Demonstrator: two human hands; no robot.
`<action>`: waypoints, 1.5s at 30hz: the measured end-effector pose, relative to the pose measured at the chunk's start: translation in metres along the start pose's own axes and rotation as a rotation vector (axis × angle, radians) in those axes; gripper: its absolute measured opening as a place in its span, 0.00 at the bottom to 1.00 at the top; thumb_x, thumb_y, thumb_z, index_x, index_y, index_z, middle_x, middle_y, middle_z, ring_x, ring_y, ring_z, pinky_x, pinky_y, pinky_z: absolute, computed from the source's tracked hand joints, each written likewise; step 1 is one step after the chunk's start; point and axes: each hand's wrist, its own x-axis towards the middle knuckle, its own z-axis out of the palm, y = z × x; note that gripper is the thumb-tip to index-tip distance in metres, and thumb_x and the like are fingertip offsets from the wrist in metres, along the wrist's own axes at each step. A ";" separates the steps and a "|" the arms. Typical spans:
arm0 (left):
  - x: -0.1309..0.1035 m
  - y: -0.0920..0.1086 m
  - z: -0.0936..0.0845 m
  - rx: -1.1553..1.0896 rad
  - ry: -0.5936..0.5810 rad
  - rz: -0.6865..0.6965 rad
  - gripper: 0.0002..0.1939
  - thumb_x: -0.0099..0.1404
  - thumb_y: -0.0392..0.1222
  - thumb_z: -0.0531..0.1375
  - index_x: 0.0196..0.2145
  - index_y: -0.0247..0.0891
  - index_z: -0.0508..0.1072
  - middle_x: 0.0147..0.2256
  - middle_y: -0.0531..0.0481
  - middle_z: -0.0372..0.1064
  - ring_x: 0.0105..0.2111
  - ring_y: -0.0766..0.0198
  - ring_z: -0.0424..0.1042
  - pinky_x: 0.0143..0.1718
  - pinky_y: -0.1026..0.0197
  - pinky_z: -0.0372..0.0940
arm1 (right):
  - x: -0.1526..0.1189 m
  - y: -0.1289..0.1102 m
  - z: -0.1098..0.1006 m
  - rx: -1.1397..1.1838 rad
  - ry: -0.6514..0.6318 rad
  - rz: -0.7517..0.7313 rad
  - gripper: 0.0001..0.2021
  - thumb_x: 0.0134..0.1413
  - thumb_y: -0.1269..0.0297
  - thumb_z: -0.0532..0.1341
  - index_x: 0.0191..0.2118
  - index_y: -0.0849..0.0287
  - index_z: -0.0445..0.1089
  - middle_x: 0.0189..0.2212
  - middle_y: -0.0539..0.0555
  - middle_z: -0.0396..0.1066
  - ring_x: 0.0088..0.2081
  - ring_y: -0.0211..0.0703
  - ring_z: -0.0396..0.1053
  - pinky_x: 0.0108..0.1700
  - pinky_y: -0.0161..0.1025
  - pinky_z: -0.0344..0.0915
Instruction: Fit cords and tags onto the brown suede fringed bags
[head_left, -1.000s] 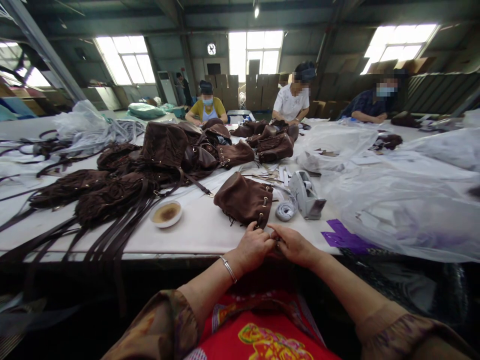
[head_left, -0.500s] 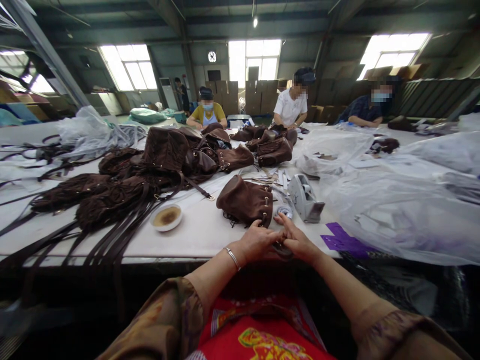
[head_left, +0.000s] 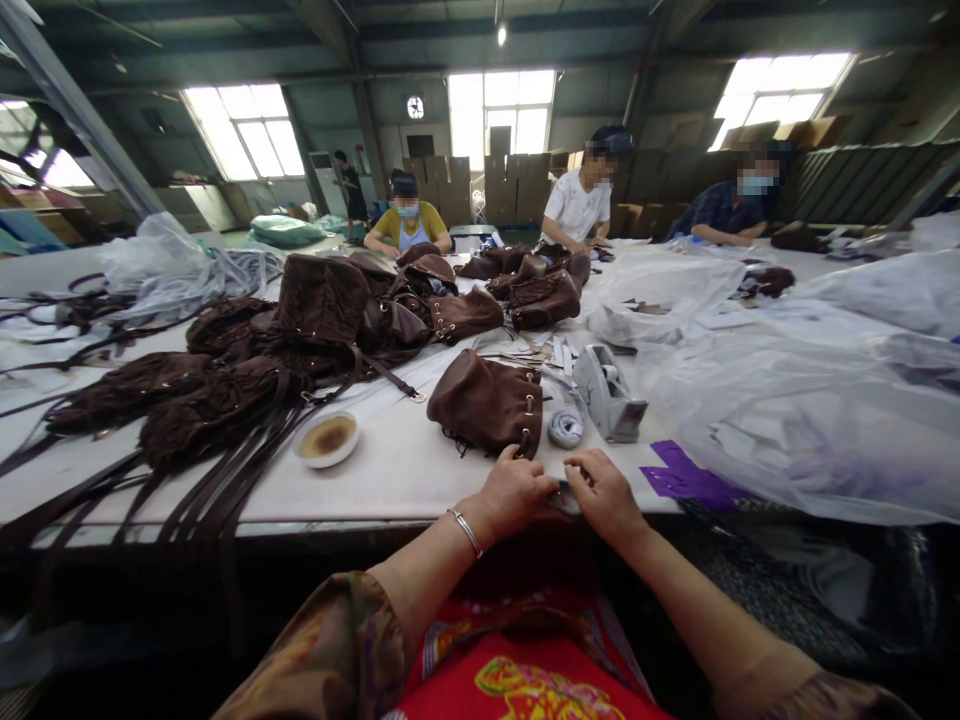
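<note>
My left hand point(head_left: 517, 495) is at the table's front edge with curled fingers, closed on a small dark piece point(head_left: 564, 498) whose kind I cannot make out. On the other side of that piece, my right hand point(head_left: 604, 495) has its fingers bent and pressed together; what they grip is mostly hidden. Just beyond my left hand lies a brown drawstring bag point(head_left: 484, 402) on its side, its eyeleted rim facing right. A roll of pale tape point(head_left: 566, 428) sits beside that rim. Behind the roll stands a grey tape dispenser point(head_left: 609, 395).
A white bowl of brownish stuff point(head_left: 327, 440) sits left of the bag. Many brown bags point(head_left: 322, 300) with long straps heap up at left and centre. Clear plastic sheeting point(head_left: 795, 430) and purple tape point(head_left: 686, 475) lie right. Co-workers point(head_left: 577, 205) work across the table.
My hands have drawn slightly apart, and my right fingers have pulled back from the tape roll and bent. The roll now shows fully. The view has shifted a little.
</note>
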 end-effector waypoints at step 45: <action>0.005 0.001 -0.005 0.021 -0.042 -0.030 0.12 0.65 0.52 0.61 0.33 0.42 0.78 0.33 0.50 0.68 0.35 0.61 0.66 0.44 0.52 0.54 | -0.017 -0.007 -0.022 -0.581 -0.205 -0.458 0.09 0.63 0.74 0.55 0.35 0.59 0.72 0.32 0.54 0.68 0.35 0.43 0.63 0.38 0.39 0.55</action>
